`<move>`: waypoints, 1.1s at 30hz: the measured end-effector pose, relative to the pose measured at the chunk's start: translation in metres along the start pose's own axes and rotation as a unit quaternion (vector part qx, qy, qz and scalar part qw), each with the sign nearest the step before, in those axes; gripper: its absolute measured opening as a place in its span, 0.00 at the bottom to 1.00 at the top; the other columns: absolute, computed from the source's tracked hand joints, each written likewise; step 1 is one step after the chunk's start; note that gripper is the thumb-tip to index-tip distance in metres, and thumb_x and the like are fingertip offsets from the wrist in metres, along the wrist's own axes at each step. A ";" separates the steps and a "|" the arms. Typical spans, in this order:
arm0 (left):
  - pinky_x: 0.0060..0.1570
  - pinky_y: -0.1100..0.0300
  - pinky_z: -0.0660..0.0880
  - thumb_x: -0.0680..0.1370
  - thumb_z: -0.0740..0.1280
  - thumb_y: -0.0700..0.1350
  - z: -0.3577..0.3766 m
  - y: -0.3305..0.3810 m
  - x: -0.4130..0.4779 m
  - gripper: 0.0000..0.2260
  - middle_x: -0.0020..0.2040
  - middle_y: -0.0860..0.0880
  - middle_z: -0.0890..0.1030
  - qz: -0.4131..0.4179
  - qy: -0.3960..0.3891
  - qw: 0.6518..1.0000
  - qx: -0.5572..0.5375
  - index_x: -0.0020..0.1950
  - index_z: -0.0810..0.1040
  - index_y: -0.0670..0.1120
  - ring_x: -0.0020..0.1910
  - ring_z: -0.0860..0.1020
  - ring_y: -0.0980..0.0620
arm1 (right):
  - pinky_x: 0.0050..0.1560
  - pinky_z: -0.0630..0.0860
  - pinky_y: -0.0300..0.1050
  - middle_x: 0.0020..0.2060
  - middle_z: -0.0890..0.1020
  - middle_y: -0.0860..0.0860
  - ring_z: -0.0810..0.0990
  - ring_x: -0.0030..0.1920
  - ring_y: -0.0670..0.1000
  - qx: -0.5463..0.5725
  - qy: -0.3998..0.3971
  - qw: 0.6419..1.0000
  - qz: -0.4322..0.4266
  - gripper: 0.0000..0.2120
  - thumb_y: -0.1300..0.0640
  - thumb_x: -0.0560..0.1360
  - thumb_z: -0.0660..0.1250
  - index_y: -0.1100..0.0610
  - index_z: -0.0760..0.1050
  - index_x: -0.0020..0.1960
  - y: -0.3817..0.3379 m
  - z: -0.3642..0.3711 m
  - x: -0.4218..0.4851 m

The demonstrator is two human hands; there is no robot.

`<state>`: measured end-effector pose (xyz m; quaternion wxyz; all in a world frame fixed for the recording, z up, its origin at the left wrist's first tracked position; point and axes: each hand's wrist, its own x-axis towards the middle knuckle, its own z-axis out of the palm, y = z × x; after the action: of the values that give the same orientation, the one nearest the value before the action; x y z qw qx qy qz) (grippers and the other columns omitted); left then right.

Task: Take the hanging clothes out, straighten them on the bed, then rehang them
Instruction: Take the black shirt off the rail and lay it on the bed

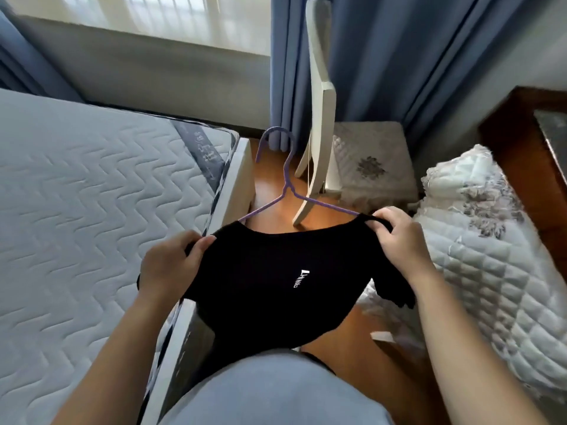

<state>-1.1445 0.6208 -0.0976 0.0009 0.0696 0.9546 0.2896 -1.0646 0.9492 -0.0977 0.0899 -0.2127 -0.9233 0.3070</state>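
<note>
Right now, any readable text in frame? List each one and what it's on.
Black shirt, white print: begins with what looks like a large "L"; the remaining letters are too blurred to read.
Mattress, dark label on its end: pale markings, too small and blurred to read.
Nothing else in view carries legible text.

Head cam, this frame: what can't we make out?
Head view only:
1. Hanger arm tips: inside the shirt.
2. Shirt hem: behind the person's torso.
3. Shirt's white print: too small to read.
4. Mattress label: blurred.
5. Rehanging spot: outside the frame.
</note>
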 end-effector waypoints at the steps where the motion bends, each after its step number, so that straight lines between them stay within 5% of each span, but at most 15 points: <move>1: 0.39 0.53 0.70 0.75 0.66 0.48 0.002 -0.004 0.011 0.10 0.36 0.41 0.82 -0.015 0.004 1.000 -0.005 0.40 0.80 0.43 0.40 0.78 0.39 | 0.45 0.69 0.42 0.41 0.80 0.57 0.78 0.44 0.57 0.004 -0.008 1.000 -0.017 0.03 0.64 0.72 0.68 0.64 0.79 0.44 -0.005 0.004 0.021; 8: 0.43 0.51 0.70 0.76 0.65 0.47 0.015 -0.049 0.096 0.10 0.39 0.41 0.81 -0.153 0.033 0.986 -0.049 0.42 0.79 0.41 0.43 0.77 0.39 | 0.43 0.65 0.36 0.42 0.82 0.55 0.79 0.46 0.55 -0.024 -0.071 0.987 -0.139 0.06 0.60 0.72 0.69 0.61 0.81 0.47 -0.066 0.062 0.161; 15: 0.38 0.55 0.65 0.77 0.62 0.48 0.015 -0.086 0.207 0.13 0.33 0.45 0.76 -0.266 0.055 0.959 -0.085 0.39 0.76 0.41 0.38 0.73 0.43 | 0.52 0.74 0.54 0.43 0.83 0.58 0.80 0.47 0.60 -0.066 -0.098 0.970 -0.214 0.07 0.60 0.73 0.68 0.62 0.81 0.47 -0.152 0.128 0.294; 22: 0.33 0.58 0.65 0.77 0.63 0.45 0.008 -0.117 0.256 0.18 0.27 0.47 0.69 -0.344 0.092 0.929 -0.104 0.28 0.65 0.48 0.30 0.68 0.49 | 0.48 0.76 0.51 0.40 0.82 0.56 0.79 0.43 0.56 -0.042 -0.198 0.932 -0.299 0.06 0.63 0.72 0.68 0.61 0.81 0.47 -0.204 0.198 0.382; 26: 0.34 0.56 0.66 0.76 0.63 0.48 0.008 -0.132 0.280 0.14 0.29 0.44 0.74 -0.393 0.102 0.907 -0.113 0.32 0.72 0.44 0.33 0.72 0.45 | 0.44 0.74 0.45 0.40 0.81 0.57 0.78 0.41 0.55 -0.043 -0.238 0.912 -0.331 0.05 0.64 0.72 0.68 0.62 0.81 0.47 -0.226 0.240 0.426; 33: 0.45 0.50 0.73 0.75 0.64 0.52 0.006 -0.157 0.324 0.13 0.38 0.43 0.81 -0.467 0.108 0.863 -0.161 0.42 0.79 0.43 0.41 0.77 0.44 | 0.43 0.75 0.52 0.38 0.81 0.58 0.79 0.41 0.58 -0.047 -0.299 0.879 -0.369 0.05 0.62 0.71 0.70 0.62 0.81 0.45 -0.272 0.313 0.500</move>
<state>-1.4857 0.5386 -0.1770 0.0445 -0.4174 0.8094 0.4107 -1.6962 0.8116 -0.1641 -0.0941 0.2415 -0.9311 0.2565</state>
